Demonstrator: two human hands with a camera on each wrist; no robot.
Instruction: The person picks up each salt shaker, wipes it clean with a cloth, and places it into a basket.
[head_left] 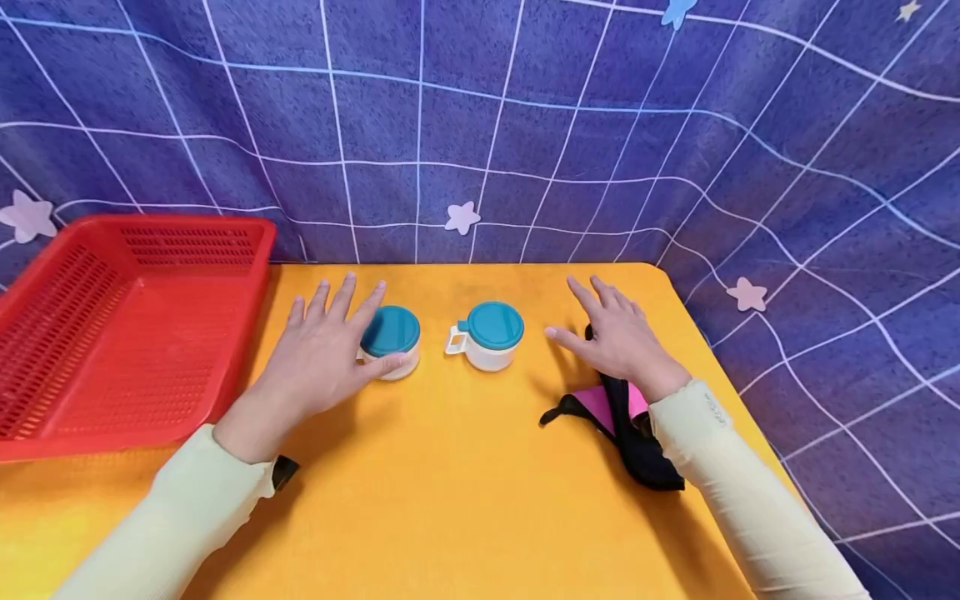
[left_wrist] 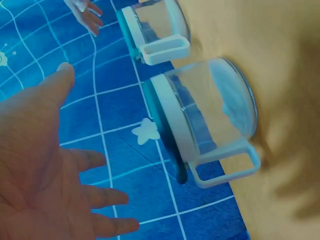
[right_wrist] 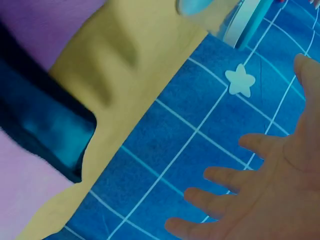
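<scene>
Two small clear jars with teal lids and white handles stand upright on the yellow table. My left hand (head_left: 322, 354), fingers spread, hovers by the left jar (head_left: 392, 333) and partly covers it in the head view; its handle shows in the left wrist view, where the hand (left_wrist: 45, 165) is apart from the jar (left_wrist: 205, 110). The right jar (head_left: 495, 329) stands between the hands, its handle pointing left. Over a black and pink fabric item (head_left: 630, 433) with straps is my right hand (head_left: 618, 333), fingers extended, holding nothing. Part of that item is hidden by the hand and sleeve.
A red plastic basket (head_left: 258, 275) with perforated sides stands on the left of the table (head_left: 450, 500). A blue curtain (head_left: 390, 125) with white grid lines and stars hangs behind the table and along its right side. A small black object (head_left: 285, 472) shows beside the left cuff.
</scene>
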